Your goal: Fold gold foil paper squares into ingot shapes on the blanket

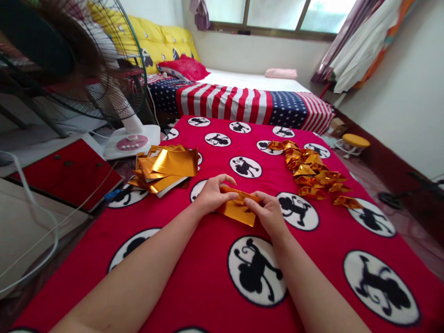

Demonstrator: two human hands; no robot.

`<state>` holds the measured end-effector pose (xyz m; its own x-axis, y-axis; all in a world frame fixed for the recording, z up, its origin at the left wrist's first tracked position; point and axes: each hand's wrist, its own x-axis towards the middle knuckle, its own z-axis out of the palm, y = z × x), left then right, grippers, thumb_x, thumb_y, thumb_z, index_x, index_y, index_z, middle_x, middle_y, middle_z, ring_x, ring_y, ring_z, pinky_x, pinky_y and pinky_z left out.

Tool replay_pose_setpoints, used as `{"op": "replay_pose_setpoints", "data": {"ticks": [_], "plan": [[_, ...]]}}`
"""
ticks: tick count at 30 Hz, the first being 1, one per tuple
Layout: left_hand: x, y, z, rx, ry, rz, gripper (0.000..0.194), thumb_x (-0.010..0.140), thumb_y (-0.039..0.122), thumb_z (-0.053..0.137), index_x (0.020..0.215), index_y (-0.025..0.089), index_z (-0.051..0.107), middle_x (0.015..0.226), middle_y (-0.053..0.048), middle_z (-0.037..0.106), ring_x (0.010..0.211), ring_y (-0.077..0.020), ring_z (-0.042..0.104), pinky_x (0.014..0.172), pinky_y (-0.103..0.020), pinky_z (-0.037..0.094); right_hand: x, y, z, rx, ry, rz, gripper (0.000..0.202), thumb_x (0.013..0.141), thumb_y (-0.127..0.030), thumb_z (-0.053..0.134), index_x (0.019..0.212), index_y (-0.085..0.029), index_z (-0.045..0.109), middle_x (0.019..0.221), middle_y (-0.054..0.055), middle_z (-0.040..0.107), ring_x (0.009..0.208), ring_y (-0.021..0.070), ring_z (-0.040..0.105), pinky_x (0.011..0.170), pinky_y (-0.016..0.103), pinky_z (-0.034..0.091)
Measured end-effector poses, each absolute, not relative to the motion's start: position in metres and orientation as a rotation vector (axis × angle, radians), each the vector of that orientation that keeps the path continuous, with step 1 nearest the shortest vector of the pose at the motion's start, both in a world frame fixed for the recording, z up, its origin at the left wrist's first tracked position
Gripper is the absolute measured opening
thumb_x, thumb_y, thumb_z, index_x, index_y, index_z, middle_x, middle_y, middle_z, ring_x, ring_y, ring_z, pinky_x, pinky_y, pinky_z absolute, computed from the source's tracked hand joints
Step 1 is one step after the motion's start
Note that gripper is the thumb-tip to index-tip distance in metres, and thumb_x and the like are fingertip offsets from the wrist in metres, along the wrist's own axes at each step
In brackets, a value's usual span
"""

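Observation:
Between my two hands is a sheet of shiny gold paper point(239, 213), its far edge folded over. My left hand point(215, 194) grips the left end, with the thumb on top of the fold. My right hand point(266, 209) pinches the right end, its thumb pressed on the paper. A pile of flat gold paper sheets point(175, 163) lies beyond my left hand. To the right, several folded gold paper pieces point(305, 170) sit in a loose heap.
A red cloth with monkey prints point(194, 277) covers the surface under my hands. At the left stands a fan point(132, 138) beside a red drawer front point(65, 171). Farther back is a bed with a striped, starred cover point(225, 101); a yellow stool point(355, 140) is at right.

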<state>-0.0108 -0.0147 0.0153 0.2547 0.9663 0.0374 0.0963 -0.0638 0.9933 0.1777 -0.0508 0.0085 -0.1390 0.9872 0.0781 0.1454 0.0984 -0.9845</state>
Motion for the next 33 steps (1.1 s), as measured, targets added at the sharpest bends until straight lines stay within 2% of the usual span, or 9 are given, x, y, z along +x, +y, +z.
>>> {"op": "replay_pose_setpoints", "data": {"ticks": [5, 11, 17, 21, 28, 33], "plan": [[-0.011, -0.014, 0.017, 1.314, 0.960, 0.970, 0.030, 0.070, 0.021, 0.067, 0.099, 0.013, 0.067, 0.070, -0.001, 0.067, 0.062, -0.0128, 0.064, 0.057, -0.020, 0.049, 0.179, -0.048, 0.006, -1.142, -1.397, 1.251, 0.022, 0.078, -0.040, 0.069, 0.075, -0.018, 0.067, 0.068, 0.001, 0.066, 0.061, 0.0150, 0.059, 0.056, 0.024, 0.045], [-0.015, -0.014, 0.018, 1.299, 0.928, 0.938, 0.028, 0.071, 0.026, 0.069, 0.095, 0.012, 0.073, 0.080, -0.005, 0.072, 0.070, -0.0147, 0.066, 0.062, -0.022, 0.051, 0.178, -0.049, 0.010, -1.153, -1.369, 1.244, 0.020, 0.077, -0.038, 0.069, 0.075, -0.018, 0.067, 0.066, 0.000, 0.064, 0.061, 0.0141, 0.058, 0.056, 0.024, 0.044], [-0.014, -0.015, 0.019, 1.471, 1.029, 0.935, 0.029, 0.076, 0.039, 0.068, 0.081, 0.011, 0.074, 0.071, -0.005, 0.071, 0.060, -0.0123, 0.060, 0.053, -0.020, 0.044, 0.177, -0.053, 0.015, -1.197, -1.419, 1.185, 0.021, 0.078, -0.038, 0.066, 0.069, -0.018, 0.065, 0.060, -0.001, 0.061, 0.053, 0.0127, 0.053, 0.051, 0.024, 0.040], [-0.011, -0.017, 0.019, 1.645, 1.078, 0.965, 0.024, 0.079, 0.034, 0.064, 0.076, 0.012, 0.074, 0.068, -0.004, 0.070, 0.059, -0.0114, 0.058, 0.053, -0.020, 0.041, 0.177, -0.053, 0.015, -1.232, -1.484, 1.054, 0.020, 0.078, -0.035, 0.066, 0.069, -0.018, 0.063, 0.059, -0.002, 0.057, 0.053, 0.0116, 0.049, 0.049, 0.023, 0.036], [-0.004, -0.026, 0.022, 1.887, 1.136, 1.023, 0.016, 0.082, 0.025, 0.062, 0.080, 0.016, 0.075, 0.075, -0.004, 0.074, 0.066, -0.0137, 0.063, 0.062, -0.022, 0.045, 0.170, -0.052, 0.016, -1.229, -1.537, 0.960, 0.019, 0.078, -0.035, 0.066, 0.070, -0.018, 0.063, 0.065, 0.000, 0.061, 0.061, 0.0140, 0.054, 0.056, 0.024, 0.041], [0.001, -0.032, 0.026, 1.986, 1.115, 1.039, 0.016, 0.083, 0.023, 0.060, 0.083, 0.017, 0.074, 0.078, -0.004, 0.075, 0.068, -0.0138, 0.065, 0.067, -0.023, 0.046, 0.169, -0.053, 0.016, -1.236, -1.548, 0.910, 0.020, 0.079, -0.034, 0.064, 0.067, -0.018, 0.061, 0.061, -0.001, 0.056, 0.058, 0.0127, 0.049, 0.053, 0.023, 0.037]]}}
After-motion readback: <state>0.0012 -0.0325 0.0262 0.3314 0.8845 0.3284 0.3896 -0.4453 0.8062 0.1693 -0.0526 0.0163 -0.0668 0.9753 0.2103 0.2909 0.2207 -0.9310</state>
